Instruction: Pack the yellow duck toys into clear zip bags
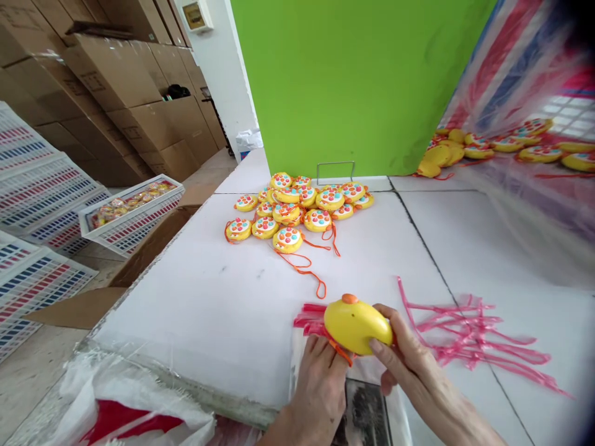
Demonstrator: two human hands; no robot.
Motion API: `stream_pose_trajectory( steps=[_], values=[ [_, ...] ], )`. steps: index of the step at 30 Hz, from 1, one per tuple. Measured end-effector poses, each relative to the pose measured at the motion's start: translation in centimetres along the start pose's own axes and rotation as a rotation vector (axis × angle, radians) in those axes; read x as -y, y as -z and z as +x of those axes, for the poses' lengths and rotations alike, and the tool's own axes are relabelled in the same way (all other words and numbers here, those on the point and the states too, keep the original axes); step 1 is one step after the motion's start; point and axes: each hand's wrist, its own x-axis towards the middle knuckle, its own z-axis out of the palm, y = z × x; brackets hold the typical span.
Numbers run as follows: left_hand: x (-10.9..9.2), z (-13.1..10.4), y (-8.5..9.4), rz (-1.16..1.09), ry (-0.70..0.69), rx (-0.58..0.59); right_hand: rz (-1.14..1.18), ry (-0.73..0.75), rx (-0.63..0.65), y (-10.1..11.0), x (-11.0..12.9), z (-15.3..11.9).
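A smooth yellow toy point(357, 326) with an orange, beak-like knob is gripped at its right end by my right hand point(409, 356), thumb in front and fingers behind. My left hand point(320, 381) is closed just below the toy, its fingertips hidden behind it. An orange cord point(341, 353) hangs across those fingers; whether they pinch it I cannot make out. Pink plastic strips point(310, 317) lie just beyond my left hand. Farther back on the white table point(209, 291) is a heap of similar yellow toys point(288, 214), their white faces dotted with coloured buttons, some with orange cords.
A loose bunch of pink strips point(483, 334) lies to the right. Behind the heap rises a green panel point(353, 80) with a wire bracket point(335, 170). More toys point(525, 145) are piled at far right. White baskets point(134, 217) and cardboard boxes point(111, 80) stand left.
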Motion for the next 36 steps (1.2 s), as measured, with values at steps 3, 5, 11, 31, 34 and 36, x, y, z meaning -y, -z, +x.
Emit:
stream_pose_trajectory(
  steps=[3,5,11,31,34,36],
  values=[
    [-0.3,-0.1,0.3,0.015,-0.038,-0.071,-0.18,-0.035,0.079,0.7,-0.4,0.3],
    [-0.5,-0.1,0.7,0.023,-0.04,-0.07,-0.263,-0.034,0.122,1.3,-1.0,0.1],
    [-0.1,-0.5,3.3,-0.046,-0.01,-0.089,-0.349,0.034,0.033,2.3,-1.7,-0.8],
    [0.2,2.0,3.6,-0.836,0.714,0.018,-0.808,0.37,0.292,1.5,0.2,0.3],
    [0.4,1.8,3.1,-0.931,0.74,0.02,-0.871,0.419,0.154,0.9,-0.6,0.7],
    [0.5,1.5,2.9,-0.955,0.735,0.021,-0.816,0.419,0.015,0.5,-0.6,0.8]
  ],
)
